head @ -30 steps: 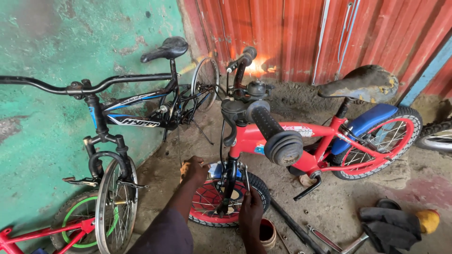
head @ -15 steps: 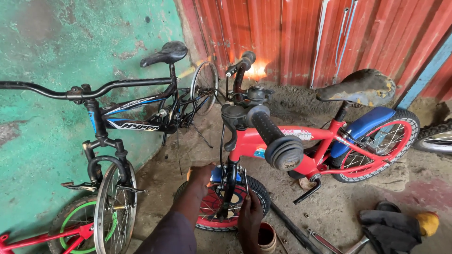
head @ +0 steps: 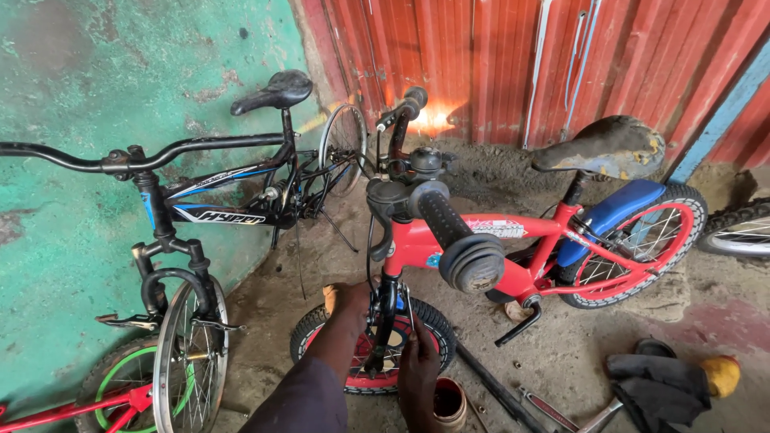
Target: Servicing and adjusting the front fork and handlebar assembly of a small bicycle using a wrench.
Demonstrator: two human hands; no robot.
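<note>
A small red child's bicycle (head: 481,240) stands in front of me, its black handlebar grip (head: 461,244) pointing at the camera. My left hand (head: 346,303) rests on the left side of its front wheel (head: 373,353), near the fork, and holds a small tan thing that I cannot make out. My right hand (head: 417,361) is at the right side of the same wheel, fingers pinched at the fork's lower end by the axle. Whether it holds a tool is unclear.
A black bicycle (head: 208,208) leans on the green wall at left, with a red and green small bike (head: 96,401) below it. A small round tin (head: 449,401), a wrench (head: 553,409), a dark cloth (head: 658,385) and a yellow object (head: 720,373) lie on the dirt floor.
The view has shifted slightly lower and closer to the front wheel. My left hand has slid from the top of the tyre down toward the fork; my right hand stays by the axle.
</note>
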